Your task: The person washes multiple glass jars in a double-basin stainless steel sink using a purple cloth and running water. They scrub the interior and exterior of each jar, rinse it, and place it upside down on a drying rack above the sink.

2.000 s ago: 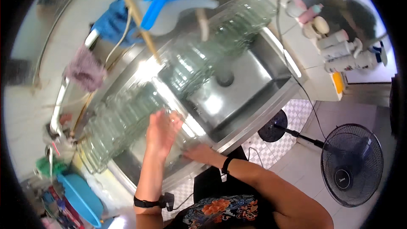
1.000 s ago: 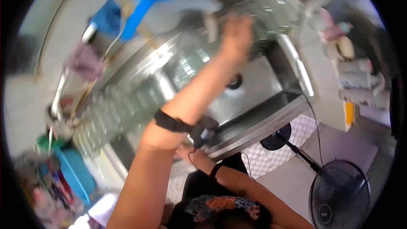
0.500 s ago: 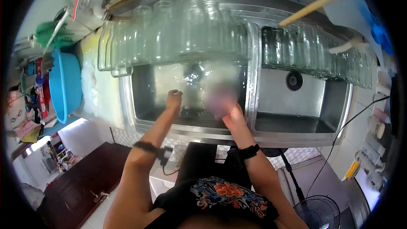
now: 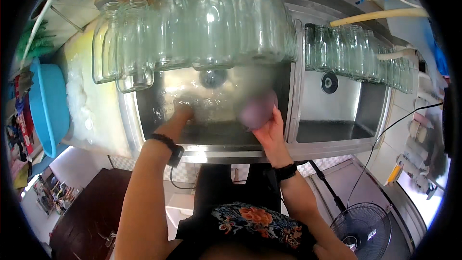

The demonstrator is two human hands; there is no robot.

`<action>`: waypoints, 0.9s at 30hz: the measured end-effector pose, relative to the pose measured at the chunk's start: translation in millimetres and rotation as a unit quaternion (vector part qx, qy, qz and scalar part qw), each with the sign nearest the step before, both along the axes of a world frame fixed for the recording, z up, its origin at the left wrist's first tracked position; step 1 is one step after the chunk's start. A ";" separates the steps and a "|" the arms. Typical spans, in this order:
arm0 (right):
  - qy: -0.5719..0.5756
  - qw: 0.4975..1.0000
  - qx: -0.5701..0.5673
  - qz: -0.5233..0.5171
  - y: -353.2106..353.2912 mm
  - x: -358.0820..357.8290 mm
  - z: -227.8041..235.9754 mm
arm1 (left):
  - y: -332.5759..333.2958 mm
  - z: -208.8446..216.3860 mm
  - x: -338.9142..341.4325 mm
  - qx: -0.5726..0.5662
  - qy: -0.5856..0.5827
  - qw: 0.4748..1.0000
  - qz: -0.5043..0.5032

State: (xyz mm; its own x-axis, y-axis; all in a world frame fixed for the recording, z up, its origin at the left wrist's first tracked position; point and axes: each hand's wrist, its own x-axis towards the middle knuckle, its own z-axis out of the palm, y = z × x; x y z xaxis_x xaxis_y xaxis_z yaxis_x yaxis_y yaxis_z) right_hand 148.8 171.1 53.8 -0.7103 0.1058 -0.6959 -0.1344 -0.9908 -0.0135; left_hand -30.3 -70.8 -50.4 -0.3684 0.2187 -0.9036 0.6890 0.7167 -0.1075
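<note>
A household kitchen, seemingly (double steel sink (image 4: 295, 97), glass bottles (image 4: 211, 26), blue basin (image 4: 54, 108), standing fan (image 4: 365, 224)).

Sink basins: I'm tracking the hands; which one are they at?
The left basin: the left hand and right hand are both over or in it; the right basin has neither.

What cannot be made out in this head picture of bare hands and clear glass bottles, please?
Bare left hand, head view: fingers blurred amid glinting water.
Purplish round shape at bare right hand, head view: too blurred to identify.
Clear glass bottles, head view: rear ones hidden behind front ones.
Black round mesh fan, head view: cut by lower edge.
</note>
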 end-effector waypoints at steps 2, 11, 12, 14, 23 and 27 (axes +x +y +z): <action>-0.003 1.000 0.021 0.006 -1.7 -4.1 0.2 | 8.0 41.6 -5.0 0.035 0.021 0.998 0.048; -0.032 0.996 0.069 0.039 19.5 -10.0 -12.4 | -55.4 70.9 -18.1 0.304 -0.173 0.524 0.776; -0.029 0.995 0.076 0.056 20.8 -11.7 -9.4 | -42.6 78.8 -13.6 0.291 -0.234 0.457 0.807; 0.020 0.973 0.174 0.151 16.9 -22.8 -27.3 | -13.8 82.8 -3.2 0.279 -0.293 0.495 0.769; -0.163 0.480 0.784 0.357 -58.0 -99.8 -91.9 | 68.9 41.5 72.6 0.286 -0.218 0.623 0.695; 0.024 0.663 0.651 0.370 -13.1 -73.3 -152.6 | 89.6 47.1 64.9 0.308 -0.101 0.791 0.518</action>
